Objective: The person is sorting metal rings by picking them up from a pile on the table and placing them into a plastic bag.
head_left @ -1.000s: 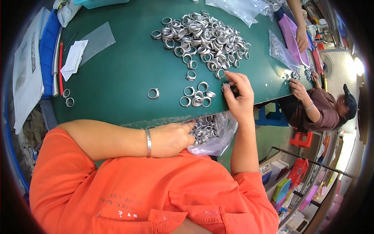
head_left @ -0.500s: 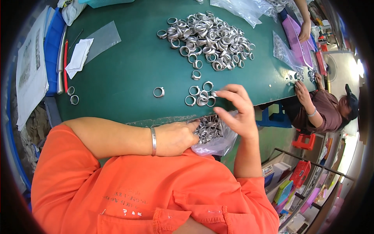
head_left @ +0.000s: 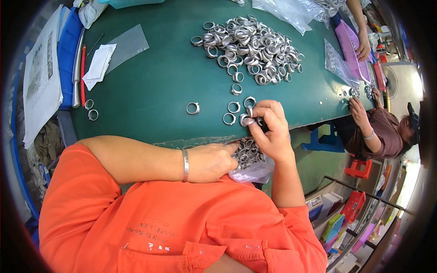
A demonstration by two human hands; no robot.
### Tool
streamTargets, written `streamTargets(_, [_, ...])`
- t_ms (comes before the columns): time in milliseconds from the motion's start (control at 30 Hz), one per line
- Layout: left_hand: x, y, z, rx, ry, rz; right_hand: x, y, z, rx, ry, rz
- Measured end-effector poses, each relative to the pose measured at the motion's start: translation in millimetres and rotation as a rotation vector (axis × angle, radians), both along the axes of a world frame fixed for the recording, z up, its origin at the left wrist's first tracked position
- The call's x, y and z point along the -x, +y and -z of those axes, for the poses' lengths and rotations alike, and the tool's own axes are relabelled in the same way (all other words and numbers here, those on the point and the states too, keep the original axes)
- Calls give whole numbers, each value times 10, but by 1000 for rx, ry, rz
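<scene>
Near the table's front edge my right hand [head_left: 273,129] is closed, with thumb and fingertips pinching a silver metal ring [head_left: 246,119]. A few loose rings lie beside those fingertips, among them one ring [head_left: 233,107] just to the left; my fingers partly cover others. Below the edge, a clear plastic bag [head_left: 253,174] gapes open with many rings [head_left: 248,154] inside. My left hand [head_left: 210,161] is curled at the bag's left side and grips its rim, the index finger reaching over the opening. A single ring [head_left: 192,108] lies apart on the left.
A big heap of rings [head_left: 259,48] covers the far middle of the green table [head_left: 150,95]. Papers [head_left: 99,63], a red pen [head_left: 83,77], a metal rod and two rings lie at the left. A co-worker [head_left: 382,132] sits at the right, near a pink tray [head_left: 353,50]; another person's arm reaches there.
My right hand has come down and left onto the small group of rings, its spread fingers closing on a ring. My left hand stays at the bag. The view has shifted slightly.
</scene>
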State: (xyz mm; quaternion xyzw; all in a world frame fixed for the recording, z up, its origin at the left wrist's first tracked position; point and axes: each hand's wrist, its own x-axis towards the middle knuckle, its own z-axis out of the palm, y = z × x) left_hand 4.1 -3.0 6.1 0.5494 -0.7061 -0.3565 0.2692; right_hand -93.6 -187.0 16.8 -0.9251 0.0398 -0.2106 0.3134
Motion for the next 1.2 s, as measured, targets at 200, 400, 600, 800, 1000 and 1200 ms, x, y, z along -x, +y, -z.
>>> streamTargets(200, [-8, 3, 0, 13, 3, 1, 51, -74, 29, -476, -31, 86])
streamTargets(400, [12, 3, 43, 31, 0, -11, -82, 43, 6, -53, 40, -21])
streamTargets(600, [-25, -12, -53, -41, 3, 32, -177, 126, -114, 103, 32, -233])
streamTargets(800, [13, 25, 26, -7, 54, -29, 83, -64, -251, -301, 246, -554])
streamTargets(1000, [-2, -14, -21, -10, -26, 30, -462, 141, -230, 103, -100, -67])
streamTargets(1200, [26, 8, 57, 67, -39, -1, -225, 72, -45, 85, -25, -134])
